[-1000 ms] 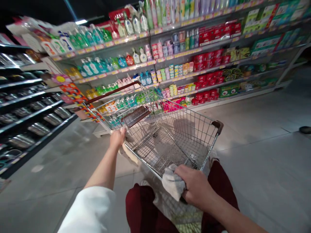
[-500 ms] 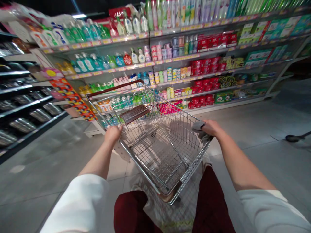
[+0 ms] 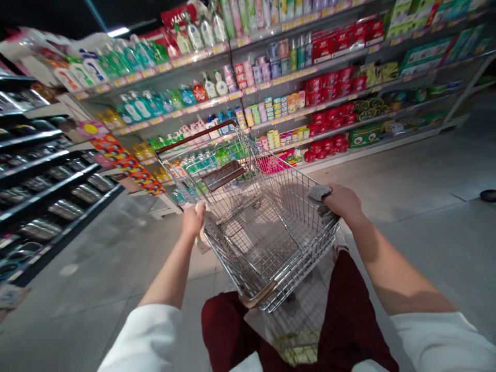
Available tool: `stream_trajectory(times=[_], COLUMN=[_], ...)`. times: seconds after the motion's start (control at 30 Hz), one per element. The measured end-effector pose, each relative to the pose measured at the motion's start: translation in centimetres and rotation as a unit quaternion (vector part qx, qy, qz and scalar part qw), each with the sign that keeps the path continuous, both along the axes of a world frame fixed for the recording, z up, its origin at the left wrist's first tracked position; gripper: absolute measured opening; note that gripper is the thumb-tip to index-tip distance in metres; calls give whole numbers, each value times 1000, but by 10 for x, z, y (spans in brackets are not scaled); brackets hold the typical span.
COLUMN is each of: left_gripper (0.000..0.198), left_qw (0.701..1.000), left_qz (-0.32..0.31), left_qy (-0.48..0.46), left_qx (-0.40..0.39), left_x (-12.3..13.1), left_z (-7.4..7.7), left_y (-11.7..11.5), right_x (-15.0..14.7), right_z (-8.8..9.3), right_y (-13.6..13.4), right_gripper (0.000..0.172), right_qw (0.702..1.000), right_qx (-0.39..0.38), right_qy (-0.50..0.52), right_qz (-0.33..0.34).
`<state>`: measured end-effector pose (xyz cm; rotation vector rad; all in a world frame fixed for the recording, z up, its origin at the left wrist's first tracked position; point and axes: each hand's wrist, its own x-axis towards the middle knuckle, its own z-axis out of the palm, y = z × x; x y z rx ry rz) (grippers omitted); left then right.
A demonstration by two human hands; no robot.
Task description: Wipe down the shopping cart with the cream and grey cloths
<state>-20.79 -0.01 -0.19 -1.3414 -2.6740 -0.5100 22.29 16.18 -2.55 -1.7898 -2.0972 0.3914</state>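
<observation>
A wire shopping cart (image 3: 271, 248) stands directly before me, its red-brown push handle (image 3: 194, 137) at the far end. My left hand (image 3: 192, 221) grips the cart's left rim over a white cloth (image 3: 200, 238). My right hand (image 3: 340, 202) is shut over a grey cloth (image 3: 320, 192) on the right rim. A folded brown-and-wire child seat flap (image 3: 222, 174) lies against the far end. Nothing shows inside the wire basket.
Long shelves of bottles, jars and red boxes (image 3: 329, 88) run along the far side. Dark shelving with steel pots (image 3: 65, 209) stands at left. A grey tile floor (image 3: 406, 175) surrounds the cart, and a small dark object (image 3: 488, 195) lies at right.
My right hand has moved from the near corner of the cart up to its right rim. The cart has turned slightly, and the white cloth now shows at my left hand.
</observation>
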Motion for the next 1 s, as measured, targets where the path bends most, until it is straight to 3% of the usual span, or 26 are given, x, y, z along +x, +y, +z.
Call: stream_trajectory(times=[0.1, 0.2, 0.3, 0.4, 0.63, 0.83, 1.0], left_gripper=[50, 44, 39, 40, 45, 45, 49], left_qw=[989, 968, 960, 960, 971, 967, 965], left_qz=[-99, -171, -163, -144, -153, -187, -207], left_qy=[-85, -155, -181, -181, -130, -117, -116], left_qx=[75, 101, 135, 156, 133, 126, 109], left_x=[68, 136, 170, 167, 125, 99, 81], left_z=[-21, -42, -51, -47, -37, -37, -33], left_y=[-54, -109, -136, -136, -124, -120, -110], right_x=[0, -1, 0, 1, -1, -5, -6], right_z=[1, -1, -4, -5, -5, 3, -2], right_y=[-2, -5, -12, -22, -49, -79, -92], right_gripper=[37, 35, 34, 35, 34, 38, 40], right_qw=[1000, 1000, 1000, 1000, 1000, 999, 999], right_qx=[-7, -6, -3, -3, 9, -28, -17], right_qy=[-5, -22, -24, -14, -16, -41, -40], right_qz=[-7, 4, 10, 3, 18, -1, -18])
